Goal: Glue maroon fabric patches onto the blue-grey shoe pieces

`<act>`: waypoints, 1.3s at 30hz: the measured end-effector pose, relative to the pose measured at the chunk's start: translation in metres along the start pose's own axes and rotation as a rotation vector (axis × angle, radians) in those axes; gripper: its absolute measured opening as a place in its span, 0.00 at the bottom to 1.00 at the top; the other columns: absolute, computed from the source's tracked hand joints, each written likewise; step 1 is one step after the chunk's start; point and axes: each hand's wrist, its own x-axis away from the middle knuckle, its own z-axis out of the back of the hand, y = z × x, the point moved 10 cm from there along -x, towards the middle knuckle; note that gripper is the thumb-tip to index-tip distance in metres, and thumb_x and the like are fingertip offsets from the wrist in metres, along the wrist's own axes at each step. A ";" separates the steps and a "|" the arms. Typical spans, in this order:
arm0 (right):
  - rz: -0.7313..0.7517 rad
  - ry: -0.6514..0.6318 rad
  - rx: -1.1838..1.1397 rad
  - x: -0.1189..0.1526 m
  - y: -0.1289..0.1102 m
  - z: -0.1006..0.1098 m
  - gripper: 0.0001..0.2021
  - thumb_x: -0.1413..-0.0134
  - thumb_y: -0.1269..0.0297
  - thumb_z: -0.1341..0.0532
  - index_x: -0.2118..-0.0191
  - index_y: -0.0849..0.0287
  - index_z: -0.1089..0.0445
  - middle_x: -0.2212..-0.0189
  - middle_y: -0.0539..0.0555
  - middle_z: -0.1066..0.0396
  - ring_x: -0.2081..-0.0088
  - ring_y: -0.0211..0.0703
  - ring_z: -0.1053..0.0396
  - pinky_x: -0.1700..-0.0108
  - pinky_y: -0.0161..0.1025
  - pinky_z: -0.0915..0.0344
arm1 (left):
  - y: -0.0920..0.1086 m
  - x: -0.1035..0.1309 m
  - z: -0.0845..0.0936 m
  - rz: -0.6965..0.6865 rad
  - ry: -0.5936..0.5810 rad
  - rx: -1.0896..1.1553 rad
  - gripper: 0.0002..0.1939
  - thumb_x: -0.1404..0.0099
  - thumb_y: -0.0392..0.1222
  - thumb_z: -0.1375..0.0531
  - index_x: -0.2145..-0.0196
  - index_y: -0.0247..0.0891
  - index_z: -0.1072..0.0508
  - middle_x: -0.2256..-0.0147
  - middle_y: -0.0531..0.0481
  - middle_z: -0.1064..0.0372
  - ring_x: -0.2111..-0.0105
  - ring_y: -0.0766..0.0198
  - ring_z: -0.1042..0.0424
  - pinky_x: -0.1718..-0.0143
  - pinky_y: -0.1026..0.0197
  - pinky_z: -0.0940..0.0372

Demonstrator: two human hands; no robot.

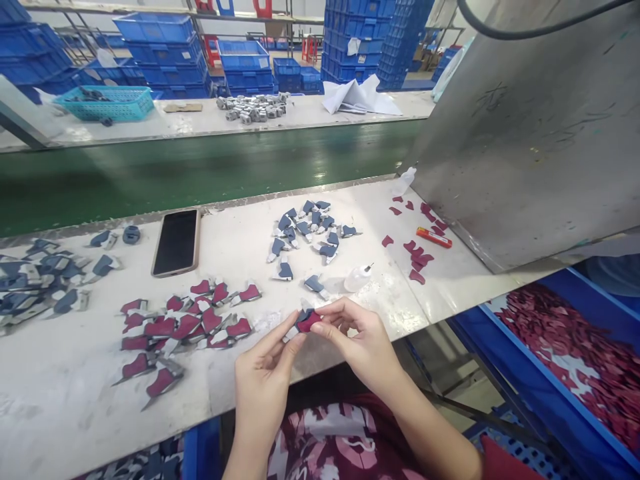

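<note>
My left hand [270, 363] pinches the grey end of a small grey-and-blue plastic part [302, 316] between thumb and fingertips. On that part's face lies a maroon inlay piece [310, 321], which my right hand [357, 333] grips at its right edge with thumb and forefinger. Just beyond my hands are a small white squeeze bottle [358, 277] with a dark thin tip and a single blue-and-grey part [315, 284]. To the left lies a pile of parts with maroon faces [186, 327]. Farther back sits a group of blue-faced parts [304, 223].
A phone [176, 243] lies left of centre, near another heap of blue-grey parts [37, 277]. Loose maroon pieces [419, 257] and a red-orange tube [434, 237] lie by a slanted metal panel [530, 133]. At lower right, a blue bin [530, 353] holds maroon pieces. A green conveyor belt [225, 167] runs behind.
</note>
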 end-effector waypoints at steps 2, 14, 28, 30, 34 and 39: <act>0.013 0.012 0.021 0.000 -0.001 0.000 0.08 0.48 0.60 0.31 0.63 0.56 0.24 0.73 0.49 0.25 0.72 0.37 0.31 0.71 0.34 0.36 | -0.001 0.000 0.000 0.001 0.006 -0.001 0.19 0.44 0.46 0.31 0.54 0.42 0.20 0.54 0.49 0.22 0.50 0.52 0.25 0.46 0.56 0.30; 0.130 0.049 0.083 0.002 -0.006 -0.004 0.04 0.44 0.64 0.33 0.65 0.57 0.22 0.72 0.49 0.23 0.74 0.36 0.31 0.70 0.33 0.34 | -0.003 -0.005 0.003 -0.010 0.018 0.045 0.17 0.47 0.44 0.29 0.59 0.40 0.18 0.57 0.46 0.20 0.54 0.51 0.22 0.52 0.58 0.26; 0.049 -0.095 -0.135 0.000 0.004 -0.009 0.16 0.41 0.59 0.36 0.47 0.51 0.25 0.59 0.55 0.27 0.58 0.43 0.27 0.60 0.38 0.26 | -0.002 -0.003 0.000 0.045 0.026 0.096 0.15 0.49 0.43 0.28 0.63 0.37 0.18 0.62 0.45 0.19 0.59 0.53 0.20 0.55 0.58 0.24; 0.011 -0.164 -0.208 -0.001 0.006 -0.013 0.12 0.42 0.58 0.34 0.55 0.54 0.21 0.62 0.54 0.27 0.58 0.44 0.27 0.56 0.42 0.27 | 0.003 0.000 0.001 0.041 0.029 0.083 0.14 0.49 0.43 0.28 0.64 0.37 0.18 0.62 0.46 0.19 0.59 0.54 0.20 0.54 0.60 0.25; 0.030 -0.177 -0.243 -0.001 0.001 -0.013 0.11 0.44 0.59 0.33 0.57 0.56 0.21 0.66 0.53 0.28 0.63 0.43 0.28 0.58 0.41 0.28 | 0.009 0.004 0.001 0.010 0.004 0.043 0.13 0.49 0.43 0.28 0.64 0.38 0.17 0.62 0.46 0.19 0.61 0.53 0.19 0.57 0.60 0.24; 0.169 -0.059 -0.186 0.006 -0.011 -0.006 0.09 0.41 0.63 0.35 0.56 0.54 0.21 0.69 0.51 0.32 0.65 0.40 0.31 0.60 0.39 0.31 | 0.013 0.011 0.001 -0.006 0.032 0.031 0.13 0.48 0.43 0.29 0.63 0.39 0.17 0.62 0.46 0.19 0.60 0.51 0.20 0.58 0.60 0.23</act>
